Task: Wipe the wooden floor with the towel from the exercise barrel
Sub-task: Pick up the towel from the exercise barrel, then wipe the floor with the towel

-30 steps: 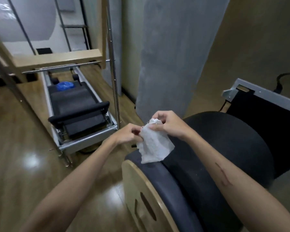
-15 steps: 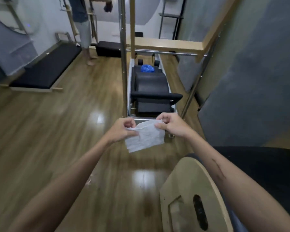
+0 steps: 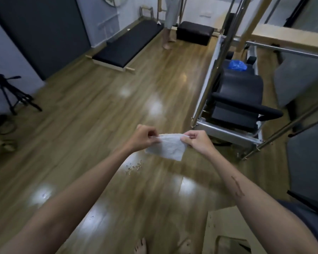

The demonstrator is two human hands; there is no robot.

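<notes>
A small white towel hangs stretched between my two hands above the wooden floor. My left hand pinches its left top corner and my right hand pinches the right top corner. Just below the towel, a patch of water droplets glistens on the boards. The exercise barrel, with its wooden side and black padding, sits at the bottom right, behind my right forearm.
A reformer with metal poles stands at the right. A low black bench and a black box lie at the back, where a person's legs stand. A tripod is at the left. My bare feet show at the bottom.
My view has swung left from the barrel to the open floor. The towel, lifted off the barrel, is now spread out between both hands.
</notes>
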